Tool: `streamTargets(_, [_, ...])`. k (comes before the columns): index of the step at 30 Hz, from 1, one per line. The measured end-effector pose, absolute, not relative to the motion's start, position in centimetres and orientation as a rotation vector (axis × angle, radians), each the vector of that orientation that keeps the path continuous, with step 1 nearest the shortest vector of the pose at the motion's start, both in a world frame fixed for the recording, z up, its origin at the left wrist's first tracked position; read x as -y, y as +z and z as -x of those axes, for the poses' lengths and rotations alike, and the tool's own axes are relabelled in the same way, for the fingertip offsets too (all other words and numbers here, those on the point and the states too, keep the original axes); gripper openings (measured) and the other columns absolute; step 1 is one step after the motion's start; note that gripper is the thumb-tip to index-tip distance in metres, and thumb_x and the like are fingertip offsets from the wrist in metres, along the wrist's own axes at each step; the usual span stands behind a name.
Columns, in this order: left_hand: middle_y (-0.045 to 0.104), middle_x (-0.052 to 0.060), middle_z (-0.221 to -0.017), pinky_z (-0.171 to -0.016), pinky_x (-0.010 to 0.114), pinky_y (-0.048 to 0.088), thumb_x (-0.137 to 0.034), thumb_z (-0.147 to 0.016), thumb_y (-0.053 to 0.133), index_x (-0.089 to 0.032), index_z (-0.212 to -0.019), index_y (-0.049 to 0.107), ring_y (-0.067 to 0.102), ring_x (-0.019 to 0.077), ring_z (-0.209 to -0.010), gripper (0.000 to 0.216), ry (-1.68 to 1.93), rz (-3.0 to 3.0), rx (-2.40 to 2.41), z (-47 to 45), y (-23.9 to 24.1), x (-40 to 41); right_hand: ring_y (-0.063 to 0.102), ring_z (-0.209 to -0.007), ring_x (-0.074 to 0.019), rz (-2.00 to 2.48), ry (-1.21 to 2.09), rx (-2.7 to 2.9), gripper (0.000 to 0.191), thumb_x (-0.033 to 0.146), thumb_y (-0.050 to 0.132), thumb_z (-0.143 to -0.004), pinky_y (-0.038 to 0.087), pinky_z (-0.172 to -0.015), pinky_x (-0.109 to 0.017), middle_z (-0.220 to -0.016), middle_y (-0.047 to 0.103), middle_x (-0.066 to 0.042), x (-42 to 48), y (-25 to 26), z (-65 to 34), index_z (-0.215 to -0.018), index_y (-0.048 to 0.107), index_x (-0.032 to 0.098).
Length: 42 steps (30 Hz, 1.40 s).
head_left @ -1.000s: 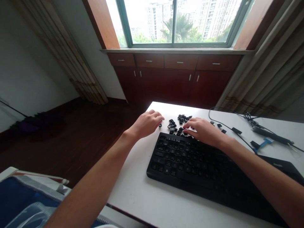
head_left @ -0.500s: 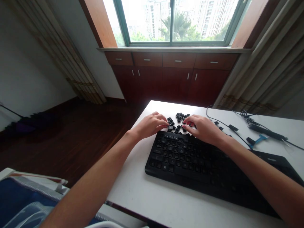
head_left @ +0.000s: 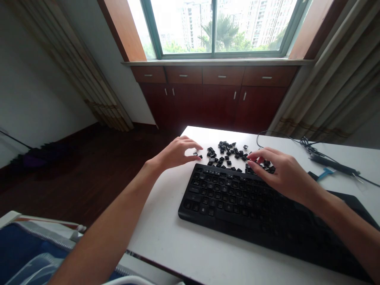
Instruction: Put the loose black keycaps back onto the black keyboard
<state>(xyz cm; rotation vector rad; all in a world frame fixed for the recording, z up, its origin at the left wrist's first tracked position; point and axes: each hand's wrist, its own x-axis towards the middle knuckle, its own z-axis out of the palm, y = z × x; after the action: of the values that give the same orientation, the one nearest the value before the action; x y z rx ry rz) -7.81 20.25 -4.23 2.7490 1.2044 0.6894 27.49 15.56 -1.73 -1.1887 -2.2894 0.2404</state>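
Nearest, below the left forearm, lies a blue bag (head_left: 26, 249), off the white table (head_left: 166, 253). On the table a black keyboard (head_left: 225, 198) lies under and nearer than both hands. Its long axis runs from beneath the left hand out past the right wrist, and the right forearm crosses it.

The left hand (head_left: 173, 154) hovers at the keyboard's far left corner, thumb and forefinger curled to a narrow gap. 1 single keycap (head_left: 195, 153) shows in that gap. I cannot tell whether it is gripped or lies on the table behind the fingers.

The right hand (head_left: 282, 172) is palm down with its fingers spread wide and holds nothing. Its fingertips rest among the loose keycaps (head_left: 225, 152) at the keyboard's far edge.

Those keycaps form a band along that edge, lying between the 2 hands and just beyond them. The band's right end is under the right fingertips, and its left end is just beside the left forefinger. Bare table remains beyond the band up to the far edge. The table's left edge runs under the left wrist, so there is little room on that side.

Right of the right hand lie a blue brush (head_left: 325, 172), a black tool (head_left: 335, 166) and a looping cable (head_left: 276, 136), all apart from the keycaps. Farther off stand a wooden cabinet (head_left: 219, 99) and a window (head_left: 213, 27).
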Motion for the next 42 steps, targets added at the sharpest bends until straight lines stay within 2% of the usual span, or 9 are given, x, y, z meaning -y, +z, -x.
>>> streamTargets(10, [0.077, 0.002, -0.098, -0.095, 0.039, 0.049, -0.034, -0.089, 0.071, -0.028, -0.109, 0.075, 0.069, 0.0202, -0.095, 0.021, 0.667, -2.762, -1.162, 7.5, -5.3, -20.4, 0.065, -0.091, -0.0190, 1.234, 0.297, 2.235, 0.021, 0.042, 0.058, -0.095, 0.051, -0.078, -0.034, -0.103, 0.069, -0.001, -13.6, -2.7, -29.7, -0.108, 0.066, 0.028])
streamTargets(15, [0.074, 0.006, -0.109, -0.087, 0.033, 0.059, -0.031, -0.094, 0.063, -0.021, -0.109, 0.074, 0.071, 0.0182, -0.097, 0.021, 0.957, -2.480, -1.116, 6.3, -4.7, -19.8, 0.065, -0.089, -0.0182, 1.185, 0.281, 2.226, 0.019, 0.039, 0.059, -0.095, 0.052, -0.080, -0.035, -0.101, 0.068, -0.002, -13.2, -3.0, -29.5, -0.109, 0.066, 0.027])
streamTargets(18, [0.073, 0.008, -0.111, -0.094, 0.036, 0.061, -0.032, -0.091, 0.068, -0.017, -0.112, 0.071, 0.072, 0.0189, -0.100, 0.026, 1.140, -2.199, -1.053, 4.9, -4.4, -19.3, 0.065, -0.087, -0.0182, 1.156, 0.285, 2.220, 0.020, 0.036, 0.059, -0.096, 0.053, -0.078, -0.035, -0.099, 0.068, -0.003, -13.0, -3.2, -29.2, -0.112, 0.065, 0.026])
streamTargets(22, [0.075, 0.008, -0.106, -0.094, 0.038, 0.062, -0.028, -0.083, 0.077, -0.016, -0.119, 0.064, 0.074, 0.0196, -0.097, 0.040, 1.181, -1.933, -0.925, 1.9, -4.2, -17.5, 0.065, -0.088, -0.0186, 1.106, 0.313, 2.217, 0.030, 0.032, 0.057, -0.097, 0.055, -0.079, -0.036, -0.104, 0.068, -0.004, -12.4, -3.6, -28.5, -0.126, 0.059, 0.027])
streamTargets(27, [0.076, 0.008, -0.102, -0.090, 0.036, 0.064, -0.025, -0.081, 0.079, -0.019, -0.120, 0.061, 0.075, 0.0209, -0.096, 0.044, 1.032, -1.798, -0.679, -1.8, -3.8, -14.2, 0.066, -0.099, -0.0195, 0.830, 0.332, 2.297, 0.045, 0.022, 0.061, -0.095, 0.057, -0.086, -0.036, -0.113, 0.067, -0.006, -11.2, -3.7, -27.2, -0.138, 0.052, 0.031])
streamTargets(32, [0.074, 0.008, -0.104, -0.089, 0.035, 0.064, -0.019, -0.084, 0.076, -0.020, -0.128, 0.056, 0.074, 0.0197, -0.095, 0.048, 0.945, -1.716, -0.531, -3.2, -3.7, -12.7, 0.066, -0.095, -0.0180, 0.678, 0.315, 2.299, 0.042, 0.011, 0.063, -0.091, 0.058, -0.080, -0.032, -0.109, 0.067, -0.007, -10.2, -3.6, -26.4, -0.130, 0.059, 0.027])
streamTargets(36, [0.073, 0.008, -0.107, -0.088, 0.036, 0.064, -0.020, -0.085, 0.074, -0.018, -0.118, 0.061, 0.073, 0.0208, -0.098, 0.035, 0.919, -1.718, -0.541, -2.6, -3.1, -13.3, 0.067, -0.093, -0.0167, 0.729, 0.255, 2.256, 0.037, 0.010, 0.066, -0.090, 0.058, -0.081, -0.030, -0.107, 0.068, -0.006, -10.1, -3.4, -26.5, -0.123, 0.062, 0.025])
streamTargets(39, [0.071, 0.009, -0.112, -0.085, 0.034, 0.063, -0.030, -0.090, 0.070, -0.016, -0.111, 0.066, 0.072, 0.0194, -0.097, 0.026, 0.967, -1.945, -0.766, 0.0, -2.3, -15.2, 0.068, -0.090, -0.0164, 0.776, 0.206, 2.223, 0.031, 0.012, 0.067, -0.089, 0.059, -0.079, -0.030, -0.104, 0.069, -0.006, -10.6, -3.2, -26.9, -0.117, 0.065, 0.025])
streamTargets(42, [0.069, 0.008, -0.110, -0.080, 0.032, 0.062, -0.041, -0.090, 0.068, -0.017, -0.107, 0.071, 0.070, 0.0176, -0.090, 0.029, 1.003, -2.286, -1.180, 4.4, -2.2, -17.8, 0.068, -0.085, -0.0163, 0.840, 0.204, 2.178, 0.025, 0.016, 0.067, -0.090, 0.060, -0.070, -0.029, -0.102, 0.069, -0.006, -11.1, -3.0, -27.5, -0.114, 0.067, 0.026])
